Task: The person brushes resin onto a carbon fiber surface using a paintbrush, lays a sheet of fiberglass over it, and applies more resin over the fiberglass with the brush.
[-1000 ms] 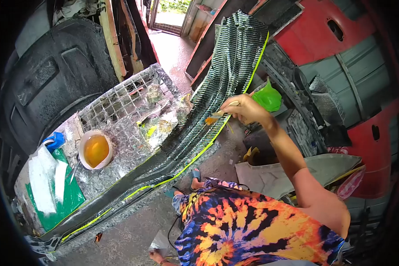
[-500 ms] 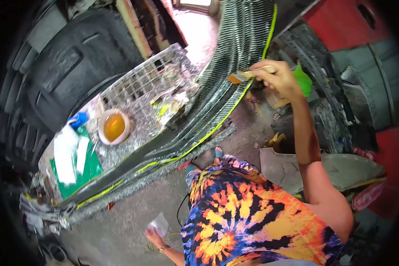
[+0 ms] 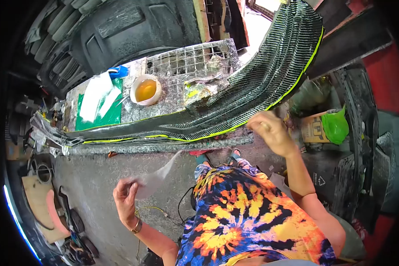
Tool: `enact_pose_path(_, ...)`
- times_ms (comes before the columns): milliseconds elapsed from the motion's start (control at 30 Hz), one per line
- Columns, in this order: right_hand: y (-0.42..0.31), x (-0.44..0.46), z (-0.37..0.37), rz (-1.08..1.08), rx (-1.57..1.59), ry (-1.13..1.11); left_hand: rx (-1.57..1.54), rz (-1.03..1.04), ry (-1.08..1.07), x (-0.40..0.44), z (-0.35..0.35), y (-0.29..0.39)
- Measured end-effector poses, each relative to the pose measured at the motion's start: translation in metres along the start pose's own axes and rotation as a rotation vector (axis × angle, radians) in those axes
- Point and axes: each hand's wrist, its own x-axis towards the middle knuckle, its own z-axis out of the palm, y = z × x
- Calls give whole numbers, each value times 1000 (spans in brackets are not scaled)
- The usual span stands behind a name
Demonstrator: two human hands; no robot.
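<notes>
Open air over grey concrete floor (image 3: 102, 166) between my left hand (image 3: 127, 199) and the long, black, ribbed, yellow-green-edged panel (image 3: 252, 95); thin translucent sheet (image 3: 153, 182) juts into it. Panel blocks my right hand (image 3: 272, 133)'s low route to the round white bowl (image 3: 134, 94); room above.

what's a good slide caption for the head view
Left hand pinching a thin translucent sheet, right hand near a long, yellow-edged black panel.

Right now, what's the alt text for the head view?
Left hand pinches a thin see-through sheet; the right hand, blurred, is near a long, curved, yellow-edged black panel. The panel lies along a stained table holding a white bowl of amber liquid.
</notes>
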Motion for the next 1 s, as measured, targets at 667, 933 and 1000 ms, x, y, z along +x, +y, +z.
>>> enact_pose_path(667,-112,169,-42,-182,-438,-106,-948,574,112,165,87,79)
enact_pose_path(933,-123,170,-12,-135,-746,-105,-665,339,61,175,78,33)
enact_pose_path(1000,-111,161,-4,-40,-694,-229,-597,258,33,169,97,2)
